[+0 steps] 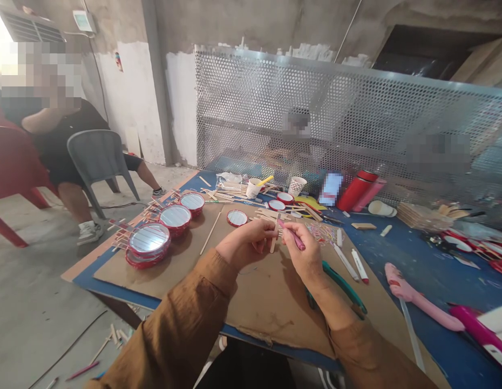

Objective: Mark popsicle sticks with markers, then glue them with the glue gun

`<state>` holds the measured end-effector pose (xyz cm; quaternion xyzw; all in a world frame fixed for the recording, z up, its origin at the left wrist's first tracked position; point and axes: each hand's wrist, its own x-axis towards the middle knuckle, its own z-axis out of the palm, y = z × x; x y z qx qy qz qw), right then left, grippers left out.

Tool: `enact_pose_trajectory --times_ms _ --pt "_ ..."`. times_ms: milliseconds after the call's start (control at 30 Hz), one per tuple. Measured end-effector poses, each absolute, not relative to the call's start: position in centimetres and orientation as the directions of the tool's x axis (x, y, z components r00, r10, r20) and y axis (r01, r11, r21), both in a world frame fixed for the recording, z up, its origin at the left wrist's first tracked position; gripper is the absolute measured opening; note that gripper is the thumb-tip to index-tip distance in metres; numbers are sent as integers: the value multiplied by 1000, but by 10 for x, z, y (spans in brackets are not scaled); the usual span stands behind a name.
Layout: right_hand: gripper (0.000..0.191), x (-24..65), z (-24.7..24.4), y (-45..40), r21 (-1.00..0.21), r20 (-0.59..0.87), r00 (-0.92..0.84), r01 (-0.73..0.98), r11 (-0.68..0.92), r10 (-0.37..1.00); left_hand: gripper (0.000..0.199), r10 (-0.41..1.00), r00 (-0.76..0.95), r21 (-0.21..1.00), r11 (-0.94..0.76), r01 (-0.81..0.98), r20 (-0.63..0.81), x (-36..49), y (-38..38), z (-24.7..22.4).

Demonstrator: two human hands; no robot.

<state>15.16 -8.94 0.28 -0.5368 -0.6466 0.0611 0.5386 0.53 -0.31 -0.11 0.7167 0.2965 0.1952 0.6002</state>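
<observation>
My left hand (248,241) pinches a thin wooden craft stick (272,247) upright above the cardboard sheet (271,302). In my right hand (306,253) is a pink-purple marker (294,239), its tip at the stick's upper part. Just behind my hands lies a small round red-rimmed piece with a shiny top (237,218). Larger red-rimmed round pieces (149,237) stand to the left, partly stacked, with sticks poking out from them. To the right of my right hand lie white markers (359,265) and teal-handled pliers or cutters (344,289), partly hidden by my forearm.
A pink glue gun (423,305) lies on the blue table (397,243) at right. Loose sticks, paper cups (297,186), a phone (331,189) and a red bottle (357,190) line the back, before a perforated metal screen (243,97). A person sits at far left.
</observation>
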Motion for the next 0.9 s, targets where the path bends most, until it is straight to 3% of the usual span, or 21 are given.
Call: enact_pose_trajectory --times_ms 367,900 --pt "23 152 7 -93 -665 614 198 651 366 764 19 630 775 935 -246 256 -46 10 10 -11" --pt "23 151 7 -93 -675 611 177 626 390 772 25 653 755 956 -183 230 -57 8 4 -8"
